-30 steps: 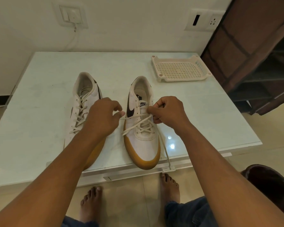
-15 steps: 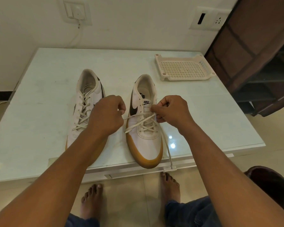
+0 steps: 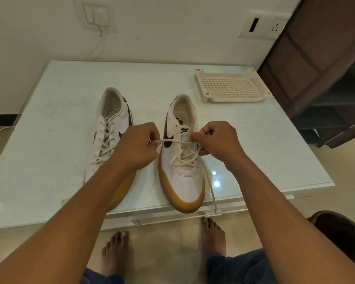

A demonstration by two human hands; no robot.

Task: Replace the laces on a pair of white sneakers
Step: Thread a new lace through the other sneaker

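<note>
Two white sneakers with gum soles and black swooshes stand toe-toward-me on the pale table. The left sneaker is laced up to its top. The right sneaker is laced through its lower eyelets only. My left hand pinches one end of the cream lace, stretched taut across the tongue. My right hand pinches the lace at the shoe's right eyelets. The other lace end trails down past the table's front edge.
A cream perforated plastic tray sits at the table's back right. A dark brown shelf unit stands to the right. Wall switch plates are behind the table. My bare feet are on the tiled floor below the front edge.
The lace between my hands has been pulled tighter and now runs straight across the tongue. Both hands stay at the right sneaker; the camera moved closer.
</note>
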